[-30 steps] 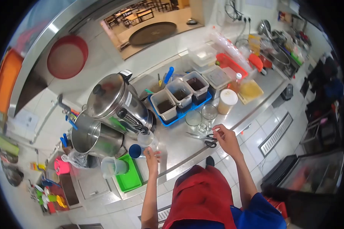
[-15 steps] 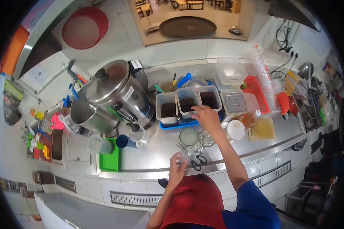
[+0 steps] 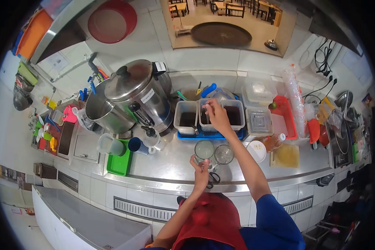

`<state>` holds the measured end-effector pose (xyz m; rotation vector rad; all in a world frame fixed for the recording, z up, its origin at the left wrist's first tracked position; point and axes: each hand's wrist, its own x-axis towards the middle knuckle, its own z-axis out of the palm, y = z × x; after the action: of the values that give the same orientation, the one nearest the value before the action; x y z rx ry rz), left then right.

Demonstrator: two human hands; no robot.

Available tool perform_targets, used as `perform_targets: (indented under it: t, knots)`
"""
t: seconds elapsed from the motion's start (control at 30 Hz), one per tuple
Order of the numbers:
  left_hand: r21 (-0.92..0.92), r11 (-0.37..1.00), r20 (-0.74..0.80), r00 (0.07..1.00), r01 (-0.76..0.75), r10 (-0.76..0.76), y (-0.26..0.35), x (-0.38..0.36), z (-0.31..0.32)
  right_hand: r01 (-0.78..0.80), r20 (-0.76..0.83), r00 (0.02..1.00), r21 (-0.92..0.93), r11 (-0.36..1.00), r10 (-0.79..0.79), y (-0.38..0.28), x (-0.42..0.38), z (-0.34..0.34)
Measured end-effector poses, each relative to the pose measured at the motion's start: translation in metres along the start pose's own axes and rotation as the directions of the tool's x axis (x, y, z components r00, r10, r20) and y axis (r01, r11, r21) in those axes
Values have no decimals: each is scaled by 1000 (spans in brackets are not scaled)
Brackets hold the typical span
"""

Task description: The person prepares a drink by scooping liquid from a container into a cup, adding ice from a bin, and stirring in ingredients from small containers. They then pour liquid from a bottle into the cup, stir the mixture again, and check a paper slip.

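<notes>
My left hand (image 3: 201,173) is closed at the handle side of a glass mug (image 3: 204,148) of cloudy liquid on the steel counter. A second clear glass mug (image 3: 224,154) stands just right of it. Black-handled scissors (image 3: 213,179) lie by my left hand, partly hidden. My right hand (image 3: 216,116) is above the middle of three plastic tubs, fingers pinched on what looks like a thin handle dipping into the tub; its lower end is hidden. Dark liquid fills the left tub (image 3: 186,120) and the right tub (image 3: 234,116). My right hand partly covers the middle tub (image 3: 203,122).
A steel urn (image 3: 143,102) and a large pot (image 3: 112,114) stand left. Nearer are a green tray (image 3: 119,163), a blue cup (image 3: 136,145) and a pump bottle (image 3: 153,139). At right are a white lidded tub (image 3: 256,151), a bottle (image 3: 274,143) and a red basket (image 3: 285,116).
My right hand has risen from the middle tub's front rim to above its back part. My left hand has moved up from near the scissors to the cloudy glass mug. The view has shifted.
</notes>
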<state>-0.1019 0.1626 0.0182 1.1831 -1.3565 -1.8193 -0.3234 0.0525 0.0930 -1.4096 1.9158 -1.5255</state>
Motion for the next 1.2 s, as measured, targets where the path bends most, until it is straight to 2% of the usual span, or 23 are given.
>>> perform_targets:
  t: [0.07, 0.1, 0.17, 0.2, 0.23, 0.27, 0.33, 0.37, 0.4, 0.43, 0.5, 0.53, 0.67, 0.77, 0.9, 0.97, 1.0, 1.1, 1.13, 1.17, 1.2]
  knots:
    - [23, 999, 17, 999, -41, 41, -4, 10, -2, -72, -55, 995, 180, 981, 83, -6, 4, -4]
    - [31, 999, 28, 999, -40, 39, -5, 16, -5, -46, -29, 998, 54, 998, 48, -6, 4, -7]
    - [30, 999, 35, 998, -45, 44, -9, 25, -15, 15, -55, 998, 2, 1000, -15, -3, 3, -7]
    - [48, 998, 77, 996, -50, 46, -6, 28, -20, 67, -89, 993, -45, 997, -71, -4, 3, -7]
    - [66, 996, 121, 991, -56, 48, -4, 31, -25, 59, -108, 992, -32, 998, -62, -4, 0, -6]
    - [59, 996, 124, 991, -66, 58, -2, 30, -34, 69, -110, 991, -38, 997, -73, -5, -2, -8]
    - [198, 976, 80, 994, -89, 74, 1, 22, -58, 74, -133, 988, -79, 994, -84, -3, -4, -14]
    - [161, 976, 104, 986, -145, 129, -8, 19, -76, 114, -178, 975, -129, 985, -136, 0, -5, -16]
    - [142, 990, 88, 996, -21, 9, -2, 8, -94, 121, -186, 972, -141, 983, -146, -3, -7, -21]
    - [120, 987, 74, 991, 104, -114, 5, -6, -113, 63, -217, 972, -122, 991, -88, -6, -10, -25]
    - [99, 980, 61, 982, 173, -180, -8, -24, -155, -13, -282, 959, -82, 997, -11, -4, -14, -30]
    - [94, 987, 40, 990, 133, -138, -25, -31, -178, -5, -284, 959, -91, 996, -21, -7, -17, -33]
    - [86, 973, -102, 974, 212, -203, -39, -88, -252, 15, -289, 957, -41, 999, -26, -20, -26, -38]
    - [-21, 948, -182, 932, 316, -314, -71, -117, -301, 47, -278, 957, -118, 992, -78, -28, -33, -38]
    - [-66, 933, -185, 914, 354, -360, -122, -147, -352, 64, -266, 959, -119, 991, -94, -37, -37, -33]
    - [103, 903, -307, 877, 416, -369, -154, -157, -372, 64, -267, 959, -105, 992, -90, -41, -39, -31]
    - [99, 905, -304, 879, 413, -368, -174, -164, -382, 46, -270, 960, -107, 993, -73, -44, -40, -31]
    - [442, 791, -387, 885, 424, -258, -264, -186, -428, 8, -318, 947, -102, 995, -40, -50, -38, -27]
    - [535, 738, -304, 909, 410, -284, -308, -197, -453, -18, -366, 931, -94, 995, -18, -51, -39, -27]
    - [639, 672, -205, 925, 374, -320, -319, -208, -466, -19, -371, 928, -96, 995, -18, -47, -37, -28]
    - [831, 531, -16, 961, 167, -277, -308, -220, -478, -13, -424, 906, -36, 999, -4, -40, -36, -29]
